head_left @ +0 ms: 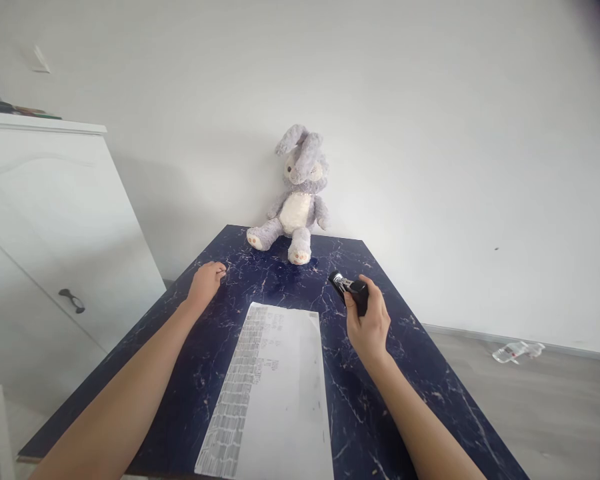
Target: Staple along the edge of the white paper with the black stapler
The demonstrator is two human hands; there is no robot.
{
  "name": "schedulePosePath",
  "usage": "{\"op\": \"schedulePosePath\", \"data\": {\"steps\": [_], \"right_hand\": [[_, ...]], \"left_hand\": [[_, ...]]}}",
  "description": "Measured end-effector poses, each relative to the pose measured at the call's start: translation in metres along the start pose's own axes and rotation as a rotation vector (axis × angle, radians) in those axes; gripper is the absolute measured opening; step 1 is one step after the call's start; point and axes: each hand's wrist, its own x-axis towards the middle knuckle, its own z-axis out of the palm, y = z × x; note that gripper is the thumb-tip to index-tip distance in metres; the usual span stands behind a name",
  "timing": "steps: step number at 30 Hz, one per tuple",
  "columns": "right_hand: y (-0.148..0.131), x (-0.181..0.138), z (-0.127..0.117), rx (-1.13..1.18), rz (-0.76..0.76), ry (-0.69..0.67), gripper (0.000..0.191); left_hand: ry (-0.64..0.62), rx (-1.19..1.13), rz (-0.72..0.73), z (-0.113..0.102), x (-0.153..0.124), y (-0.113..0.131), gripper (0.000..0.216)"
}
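Observation:
My right hand (pixel 371 321) is wrapped round a black stapler (pixel 353 291), its silvery front end pointing away to the left, over the right side of the table. Across the dark blue marbled table (pixel 180 400), my left hand (pixel 206 283) is near the left edge with its fingers curled in. Whatever those fingers may hold is hidden or too small to name. Between my forearms lies a white paper sheet (pixel 285 400) with printed text and a grey patterned strip down its left side. It is apart from both hands.
A grey plush rabbit (pixel 296 210) sits at the table's far end against the white wall (pixel 430 133). To the left stands a white cabinet (pixel 55 200) with a dark handle (pixel 72 301). A clear plastic bottle (pixel 513 351) lies on the floor at the right.

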Motion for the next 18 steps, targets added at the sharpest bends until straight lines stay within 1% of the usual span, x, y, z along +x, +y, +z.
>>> {"op": "schedulePosePath", "data": {"steps": [7,14,16,18], "right_hand": [[0.0017,-0.0001,0.0004,-0.001,0.013,-0.002,0.039],[0.0046,0.0029,0.0003,-0.008,-0.003,0.011,0.038],[0.0063,0.0034,-0.0001,-0.014,-0.013,0.039,0.038],[0.0081,0.0039,-0.0006,-0.029,-0.024,0.096,0.039]], "left_hand": [[-0.001,0.063,-0.005,0.0027,0.0027,-0.0006,0.017],[-0.023,0.062,0.002,0.0027,0.0015,0.0017,0.016],[-0.026,0.054,0.007,0.0022,0.0011,0.0023,0.016],[-0.033,0.05,0.016,0.0012,0.0004,0.003,0.016]]}}
